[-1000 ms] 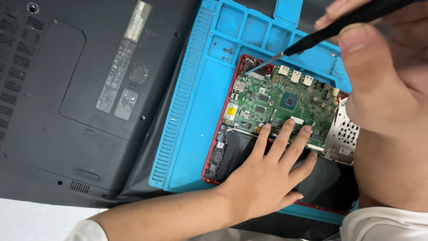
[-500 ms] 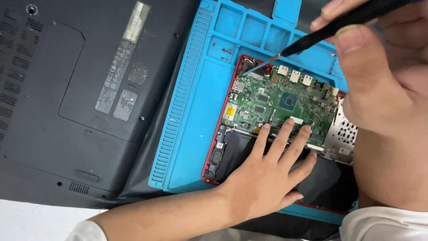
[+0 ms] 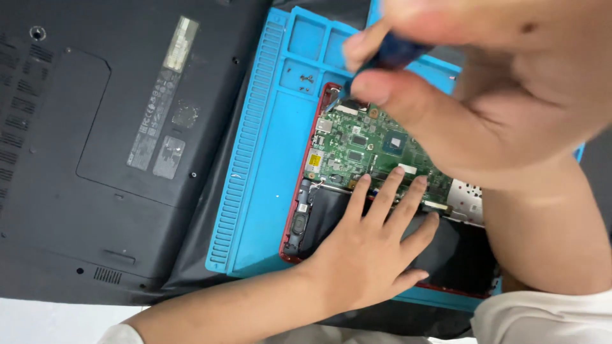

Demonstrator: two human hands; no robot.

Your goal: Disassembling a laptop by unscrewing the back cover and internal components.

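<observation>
An opened red laptop [image 3: 294,237] lies on a blue repair mat [image 3: 274,146], its green circuit board [image 3: 357,150] and black battery [image 3: 328,213] exposed. My left hand [image 3: 373,251] lies flat on the battery, fingers spread, fingertips at the board's lower edge. My right hand [image 3: 497,95] fills the upper right, close to the camera and blurred. It grips a dark-handled screwdriver [image 3: 382,57] whose tip meets the board's upper left corner by the red frame.
A larger black laptop [image 3: 95,146] lies upside down on the left, partly over a dark sheet [image 3: 204,242]. A white surface [image 3: 38,322] shows at the bottom left. The mat's small tray compartments [image 3: 306,38] sit along its top.
The view has shifted, so the red laptop sits more central. My right hand with the screwdriver has come lower and closer to the camera; the tip stays at the board's upper left corner. My left hand stays put.
</observation>
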